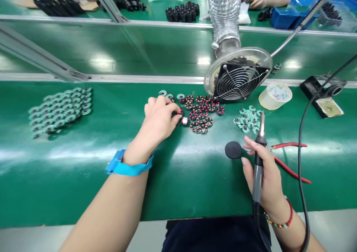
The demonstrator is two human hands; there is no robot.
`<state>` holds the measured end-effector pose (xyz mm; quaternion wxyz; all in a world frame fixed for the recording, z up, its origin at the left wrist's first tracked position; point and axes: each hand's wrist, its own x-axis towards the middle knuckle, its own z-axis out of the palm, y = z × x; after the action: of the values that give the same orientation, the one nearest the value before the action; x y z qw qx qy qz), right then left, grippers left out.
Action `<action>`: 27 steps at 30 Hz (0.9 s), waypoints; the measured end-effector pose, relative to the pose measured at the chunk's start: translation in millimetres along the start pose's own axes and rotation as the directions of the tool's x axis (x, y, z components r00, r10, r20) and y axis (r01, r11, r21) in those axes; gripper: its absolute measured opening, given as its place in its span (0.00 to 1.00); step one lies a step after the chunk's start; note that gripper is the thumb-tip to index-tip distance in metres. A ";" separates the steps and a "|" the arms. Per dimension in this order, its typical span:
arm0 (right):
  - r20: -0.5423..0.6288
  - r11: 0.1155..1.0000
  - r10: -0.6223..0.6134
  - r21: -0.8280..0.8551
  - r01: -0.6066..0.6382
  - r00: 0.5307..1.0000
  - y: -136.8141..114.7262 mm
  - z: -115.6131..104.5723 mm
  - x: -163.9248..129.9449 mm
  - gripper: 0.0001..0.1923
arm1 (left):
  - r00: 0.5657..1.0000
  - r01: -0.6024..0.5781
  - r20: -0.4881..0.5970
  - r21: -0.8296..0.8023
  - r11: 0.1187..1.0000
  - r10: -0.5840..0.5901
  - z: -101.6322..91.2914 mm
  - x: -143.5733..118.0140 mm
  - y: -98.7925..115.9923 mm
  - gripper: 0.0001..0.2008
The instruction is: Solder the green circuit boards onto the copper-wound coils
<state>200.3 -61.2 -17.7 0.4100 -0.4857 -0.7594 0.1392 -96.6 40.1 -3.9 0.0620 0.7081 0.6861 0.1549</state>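
Note:
My left hand (160, 118) reaches to the middle of the bench, thumb and forefinger pinched on a small wound motor coil (179, 112), partly hidden by the fingers. Touching or just beside it lies a silver cylindrical piece (185, 121). To the right are several loose copper-and-red wound coils (203, 112). My right hand (266, 170) holds a soldering iron (258, 175), its tip pointing up and away from me. Beyond the tip lies a pile of small green circuit boards (248, 118). A black round disc (233, 150) sits left of my right hand.
Rows of green-topped coils (61, 108) stand at left. A fume-extractor fan (238, 81) hangs low at the back. A tape roll (275, 96), an iron stand (320, 95) and red-handled pliers (290, 145) lie right. The iron's black cord (300, 162) loops nearby. Co-workers' hands (258, 0) show across.

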 end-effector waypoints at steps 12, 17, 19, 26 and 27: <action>0.066 0.998 -0.058 0.002 0.058 0.996 -9.4 7.9 2.6 0.29 | 0.874 0.137 0.364 -0.819 0.557 0.321 1.5 -48.9 106.1 0.04; -0.002 0.999 -0.038 0.017 0.038 0.999 -8.7 11.4 -2.2 0.26 | 0.820 0.230 0.454 -0.819 0.526 0.349 6.3 -62.7 124.0 0.04; 0.012 0.999 -0.022 0.047 0.021 1.000 -7.9 11.2 -4.0 0.27 | 0.825 0.226 0.447 -0.820 0.526 0.344 6.4 -62.7 122.4 0.03; -0.012 0.995 0.016 0.096 -0.014 1.000 -8.6 9.8 -2.7 0.28 | 0.886 0.021 0.295 -0.795 0.606 0.357 3.3 -62.7 119.0 0.08; -0.004 0.994 0.010 0.109 -0.010 1.000 -8.8 9.1 -2.3 0.29 | 0.885 0.019 0.296 -0.794 0.607 0.360 3.1 -62.3 118.5 0.08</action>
<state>188.3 -65.7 -19.1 0.4370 -0.4667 -0.7472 0.1814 16.5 -27.2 20.4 0.4951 0.6899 0.4465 0.2820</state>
